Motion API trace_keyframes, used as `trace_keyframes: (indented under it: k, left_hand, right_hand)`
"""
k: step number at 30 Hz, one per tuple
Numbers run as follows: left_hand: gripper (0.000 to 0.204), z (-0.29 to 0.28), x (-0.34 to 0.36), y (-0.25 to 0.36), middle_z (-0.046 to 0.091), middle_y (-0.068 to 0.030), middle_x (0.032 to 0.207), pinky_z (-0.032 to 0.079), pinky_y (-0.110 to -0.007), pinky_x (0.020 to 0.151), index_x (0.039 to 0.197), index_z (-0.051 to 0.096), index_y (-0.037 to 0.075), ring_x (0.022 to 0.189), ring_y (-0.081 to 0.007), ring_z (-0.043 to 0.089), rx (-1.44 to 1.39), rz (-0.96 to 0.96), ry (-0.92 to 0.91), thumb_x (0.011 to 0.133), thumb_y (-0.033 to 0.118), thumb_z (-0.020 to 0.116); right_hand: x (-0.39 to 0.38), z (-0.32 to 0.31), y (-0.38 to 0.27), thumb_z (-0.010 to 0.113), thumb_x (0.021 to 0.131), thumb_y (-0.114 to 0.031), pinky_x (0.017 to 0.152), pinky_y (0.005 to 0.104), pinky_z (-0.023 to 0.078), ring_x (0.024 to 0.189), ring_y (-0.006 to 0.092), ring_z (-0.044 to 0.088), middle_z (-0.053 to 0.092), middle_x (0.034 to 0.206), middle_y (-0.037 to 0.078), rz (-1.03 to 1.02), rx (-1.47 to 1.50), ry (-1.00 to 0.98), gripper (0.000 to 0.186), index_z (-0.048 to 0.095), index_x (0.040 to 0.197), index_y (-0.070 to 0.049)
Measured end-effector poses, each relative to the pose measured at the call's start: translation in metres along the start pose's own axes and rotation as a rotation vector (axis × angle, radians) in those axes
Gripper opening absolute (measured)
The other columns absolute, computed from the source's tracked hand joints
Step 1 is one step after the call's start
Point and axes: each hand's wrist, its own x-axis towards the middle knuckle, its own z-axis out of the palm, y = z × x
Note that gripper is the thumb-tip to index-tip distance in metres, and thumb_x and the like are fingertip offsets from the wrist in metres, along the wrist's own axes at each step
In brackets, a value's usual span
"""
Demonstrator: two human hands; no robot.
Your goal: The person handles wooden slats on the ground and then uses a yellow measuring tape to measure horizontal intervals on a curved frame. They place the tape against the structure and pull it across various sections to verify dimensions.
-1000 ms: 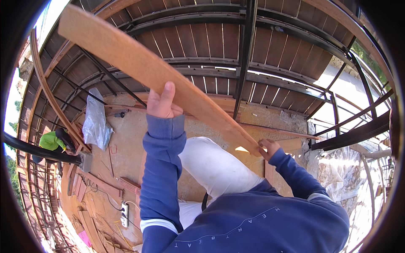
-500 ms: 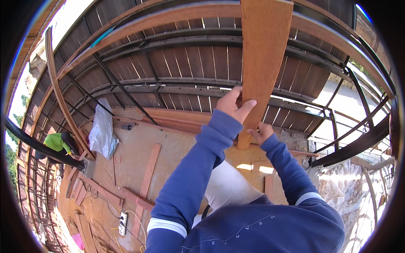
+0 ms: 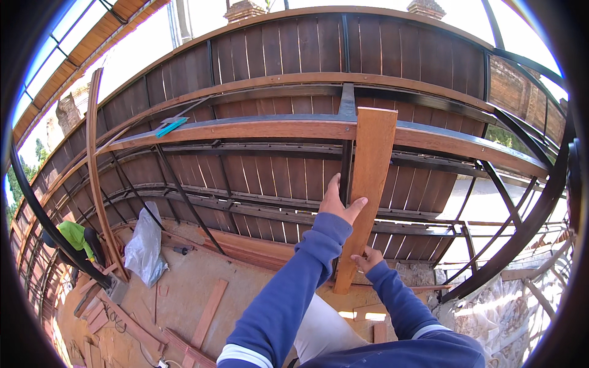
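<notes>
A long reddish-brown wooden board (image 3: 372,165) stands upright before me, tilted slightly. Its upper end rises just above a wood-faced rail, and its lower end is near the floor. Around its left edge curls my left hand (image 3: 341,204), thumb on the front face and fingers toward a dark metal post (image 3: 346,165) behind. Lower down, my right hand (image 3: 368,259) pinches the right edge, its far fingers partly hidden. The wooden rail (image 3: 276,129) crosses behind the board, fixed on a dark metal frame.
A turquoise tool (image 3: 171,127) rests on the rail at left. A person in a green top (image 3: 76,236) crouches at far left beside a leaning timber (image 3: 93,147). A plastic sheet (image 3: 146,245), a power tool (image 3: 183,249) and loose planks (image 3: 208,313) lie on the floor.
My view has tilted upward, so the board's top end and the rail's upper side now show. Both hands keep their hold on the board.
</notes>
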Motion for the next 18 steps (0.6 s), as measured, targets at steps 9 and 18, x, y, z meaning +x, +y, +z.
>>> trace_keyframes:
  k: [9, 18]
  left_hand:
    - [0.061, 0.013, 0.01, -0.035, 0.053, -0.001, 0.084, 0.05, -0.029, 0.071, 0.111, 0.051, 0.003, 0.075, -0.0118, 0.051, -0.393, -0.095, -0.178, 0.075, 0.037, 0.086]
    - [0.056, 0.016, 0.006, -0.033, 0.047, 0.0017, 0.077, 0.049, -0.028, 0.067, 0.108, 0.05, 0.005, 0.069, -0.0104, 0.047, -0.38, -0.076, -0.158, 0.077, 0.034, 0.085]
  right_hand:
    - [0.002, 0.005, 0.009, 0.072, 0.089, -0.016, 0.066, 0.0285, 0.054, 0.071, 0.0105, 0.065, 0.071, 0.083, 0.005, -0.057, 0.047, 0.039, 0.031, 0.064, 0.116, -0.003]
    - [-0.038, -0.066, -0.177, 0.07, 0.081, -0.005, 0.074, 0.0347, 0.054, 0.082, 0.0277, 0.07, 0.069, 0.089, 0.016, -0.743, -0.346, 0.623, 0.02, 0.065, 0.098, 0.004]
